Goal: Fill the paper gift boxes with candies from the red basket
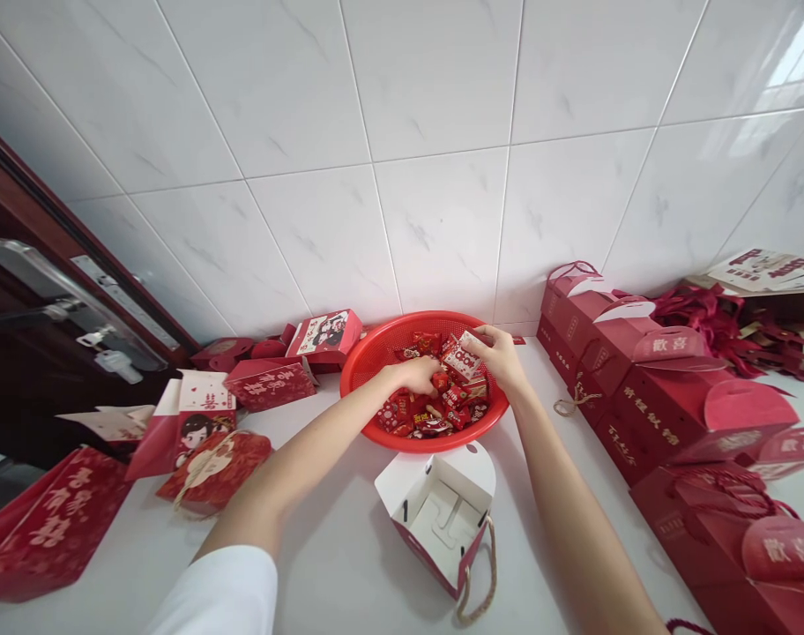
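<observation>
A red plastic basket [435, 445] holds many wrapped sweets [402, 413], mostly red. My left hand [420, 375] reaches into it with curled fingers, closed at a red wrapped candy [440, 381]; its fingertips are partly hidden. At the basket's right side my right hand [500, 354] pinches a white-and-red packet [461, 355] between thumb and fingers, just above the sweets. In front of the basket stands an opened gift box [442, 520], white inside, its flap folded back and a rope handle [487, 582] hanging at its right. No sweets show inside it.
Red gift boxes [666, 397] are stacked along the right, with dark red ribbons [699, 317] behind. More boxes, some open, lie at the left, including a large red one [58, 529]. A tiled wall [435, 220] closes the back; a door handle [78, 300] is at the left.
</observation>
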Motion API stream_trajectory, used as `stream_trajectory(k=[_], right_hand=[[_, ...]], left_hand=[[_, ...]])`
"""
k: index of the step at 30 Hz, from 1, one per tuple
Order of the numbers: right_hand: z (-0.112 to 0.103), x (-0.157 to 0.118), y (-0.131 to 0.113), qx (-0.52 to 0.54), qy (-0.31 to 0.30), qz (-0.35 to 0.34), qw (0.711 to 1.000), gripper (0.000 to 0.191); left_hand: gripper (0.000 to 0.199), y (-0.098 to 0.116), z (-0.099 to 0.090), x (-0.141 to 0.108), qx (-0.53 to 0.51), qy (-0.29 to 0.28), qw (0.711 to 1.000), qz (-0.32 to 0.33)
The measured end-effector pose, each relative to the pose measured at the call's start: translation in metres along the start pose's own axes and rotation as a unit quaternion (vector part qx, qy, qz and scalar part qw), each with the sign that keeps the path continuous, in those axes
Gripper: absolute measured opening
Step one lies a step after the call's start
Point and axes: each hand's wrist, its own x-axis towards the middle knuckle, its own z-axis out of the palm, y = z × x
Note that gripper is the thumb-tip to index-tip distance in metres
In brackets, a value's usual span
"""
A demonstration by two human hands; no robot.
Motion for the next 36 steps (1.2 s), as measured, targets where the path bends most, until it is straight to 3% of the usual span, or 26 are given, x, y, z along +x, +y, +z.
stream_trajectory(k=[6,11,13,15,17,21,24,27,31,34,36], right_hand=[[-0.001,-0.001,-0.002,0.043,0.025,0.02,0.999,0.045],[0.001,-0.002,-0.008,0.086,0.004,0.035,0.996,0.044],[0.001,-0.002,-0.01,0.101,0.004,0.036,0.994,0.043],[0.002,-0.003,-0.011,0.112,0.01,0.038,0.993,0.041],[0.002,-0.002,-0.01,0.115,0.019,0.039,0.992,0.04],[0.001,0.002,-0.005,0.115,0.047,0.04,0.991,0.043],[0.0,0.005,-0.001,0.106,0.058,0.043,0.992,0.046],[0.001,0.005,0.001,0.093,0.053,0.048,0.993,0.044],[0.001,0.005,0.001,0.078,0.057,0.054,0.994,0.032],[0.0,0.006,0.002,0.083,0.07,0.066,0.992,0.02],[0.0,0.006,0.003,0.083,0.067,0.069,0.992,0.018]], left_hand=[[0.015,-0.021,-0.009,0.004,-0.176,0.079,0.981,0.024],[0.029,-0.036,-0.012,0.007,-0.151,0.16,0.976,-0.012],[0.041,-0.038,-0.016,0.004,-0.134,0.207,0.968,-0.034],[0.04,-0.035,-0.021,-0.003,-0.127,0.233,0.963,-0.044],[0.032,-0.025,-0.024,-0.014,-0.128,0.188,0.974,-0.014],[0.04,0.006,-0.014,-0.041,-0.057,-0.047,0.995,0.07],[0.041,0.024,-0.001,-0.052,0.066,-0.112,0.99,0.055],[0.033,0.023,0.001,-0.053,0.161,-0.068,0.985,-0.004],[0.042,0.0,-0.013,-0.052,0.245,0.081,0.961,-0.098],[0.047,-0.017,-0.022,-0.053,0.197,0.142,0.965,-0.103],[0.041,-0.021,-0.023,-0.053,0.129,0.129,0.981,-0.067]])
